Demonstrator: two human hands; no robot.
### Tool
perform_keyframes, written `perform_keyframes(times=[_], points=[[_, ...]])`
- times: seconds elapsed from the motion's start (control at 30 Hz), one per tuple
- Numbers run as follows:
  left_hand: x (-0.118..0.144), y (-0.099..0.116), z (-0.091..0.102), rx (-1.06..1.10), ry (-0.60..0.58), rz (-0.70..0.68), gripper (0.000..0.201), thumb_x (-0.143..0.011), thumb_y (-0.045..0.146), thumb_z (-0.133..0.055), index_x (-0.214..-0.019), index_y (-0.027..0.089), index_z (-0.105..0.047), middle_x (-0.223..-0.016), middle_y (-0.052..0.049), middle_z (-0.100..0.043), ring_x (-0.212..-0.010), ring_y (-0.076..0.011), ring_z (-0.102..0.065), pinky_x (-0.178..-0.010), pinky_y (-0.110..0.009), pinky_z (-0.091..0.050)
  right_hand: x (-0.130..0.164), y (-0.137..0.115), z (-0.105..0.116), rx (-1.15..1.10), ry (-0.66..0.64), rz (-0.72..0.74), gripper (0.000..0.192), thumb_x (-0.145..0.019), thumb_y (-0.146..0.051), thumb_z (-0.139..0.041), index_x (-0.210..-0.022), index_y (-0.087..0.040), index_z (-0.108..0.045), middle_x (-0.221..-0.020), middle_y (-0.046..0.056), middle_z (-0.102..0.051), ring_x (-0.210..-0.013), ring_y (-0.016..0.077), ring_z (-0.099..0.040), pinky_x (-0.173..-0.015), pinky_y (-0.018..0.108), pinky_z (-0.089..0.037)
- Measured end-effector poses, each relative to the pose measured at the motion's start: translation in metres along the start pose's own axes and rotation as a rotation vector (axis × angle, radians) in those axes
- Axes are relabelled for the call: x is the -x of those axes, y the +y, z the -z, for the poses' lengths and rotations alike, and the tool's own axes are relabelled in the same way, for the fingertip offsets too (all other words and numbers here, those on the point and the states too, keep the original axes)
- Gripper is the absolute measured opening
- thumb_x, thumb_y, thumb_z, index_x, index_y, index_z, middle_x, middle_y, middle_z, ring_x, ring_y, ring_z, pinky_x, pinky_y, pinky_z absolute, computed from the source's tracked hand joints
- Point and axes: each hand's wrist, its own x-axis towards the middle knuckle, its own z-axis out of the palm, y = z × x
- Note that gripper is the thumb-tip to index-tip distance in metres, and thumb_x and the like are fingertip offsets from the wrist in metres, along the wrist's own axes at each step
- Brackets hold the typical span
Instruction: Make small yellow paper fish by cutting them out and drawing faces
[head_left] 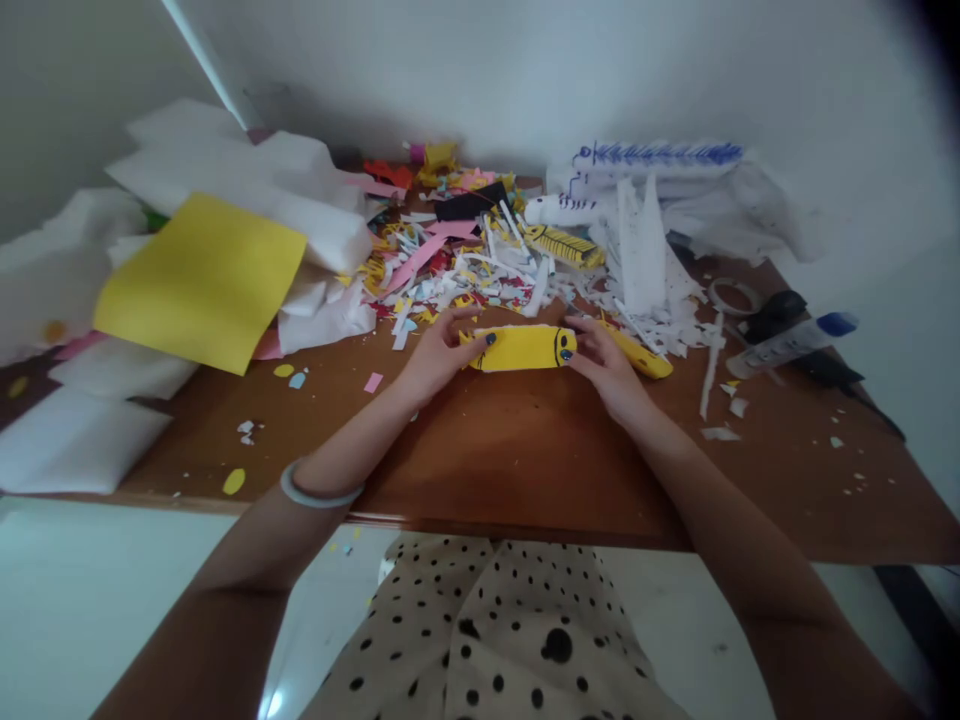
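Observation:
A yellow paper roll (523,348) with a black band drawn near its right end lies crosswise on the brown wooden table (510,450). My left hand (439,352) grips its left end, thumb on top. My right hand (606,362) holds its right end. Just right of that hand lies a second yellow paper piece (646,360). A pale bangle (319,490) is on my left wrist.
Behind the hands is a heap of paper scraps (465,265) and a yellow striped roll (564,246). A yellow sheet (202,280) rests on white foam at the left. A tape ring (733,295), a glue tube (791,343) and black tools (832,370) lie at the right.

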Motion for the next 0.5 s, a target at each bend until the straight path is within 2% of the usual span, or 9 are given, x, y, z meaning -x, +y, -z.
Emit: perform_keyframes(times=[0.1, 0.27, 0.4, 0.5], points=[[0.0008, -0.0005, -0.0018, 0.042, -0.029, 0.032, 0.059, -0.070, 0.033, -0.075, -0.123, 0.019, -0.053, -0.106, -0.009, -0.067, -0.098, -0.0195, -0.065, -0.075, -0.029, -0.053, 0.0016, -0.0029, -0.0010, -0.017, 0.008, -0.014, 0.051, -0.078, -0.039, -0.069, -0.124, -0.026, -0.052, -0.113, 0.006, -0.063, -0.106, 0.0216, -0.061, -0.097, 0.043, -0.049], [0.0028, 0.0014, -0.0025, -0.042, -0.041, -0.005, 0.055, -0.069, 0.033, -0.075, -0.118, 0.019, -0.056, -0.117, -0.010, -0.067, -0.105, -0.0194, -0.063, -0.078, -0.027, -0.051, 0.0022, -0.0013, -0.0051, -0.001, 0.023, -0.008, 0.052, -0.078, -0.041, -0.068, -0.125, -0.026, -0.052, -0.108, 0.006, -0.061, -0.100, 0.0215, -0.061, -0.091, 0.042, -0.052], [0.0047, 0.0046, -0.0029, -0.073, -0.061, -0.040, 0.051, -0.069, 0.031, -0.074, -0.116, 0.019, -0.058, -0.127, -0.010, -0.064, -0.105, -0.0183, -0.062, -0.084, -0.029, -0.049, 0.0015, 0.0007, -0.0074, -0.001, 0.065, -0.009, 0.055, -0.074, -0.039, -0.071, -0.124, -0.025, -0.051, -0.090, 0.002, -0.060, -0.084, 0.0200, -0.062, -0.082, 0.041, -0.054], [0.0053, 0.0058, -0.0035, -0.060, -0.071, -0.049, 0.049, -0.068, 0.031, -0.075, -0.113, 0.017, -0.060, -0.125, -0.010, -0.064, -0.108, -0.0195, -0.061, -0.090, -0.031, -0.046, 0.0014, -0.0005, -0.0069, -0.007, 0.067, -0.027, 0.054, -0.072, -0.036, -0.072, -0.121, -0.026, -0.052, -0.081, -0.001, -0.059, -0.078, 0.0192, -0.061, -0.079, 0.040, -0.054]])
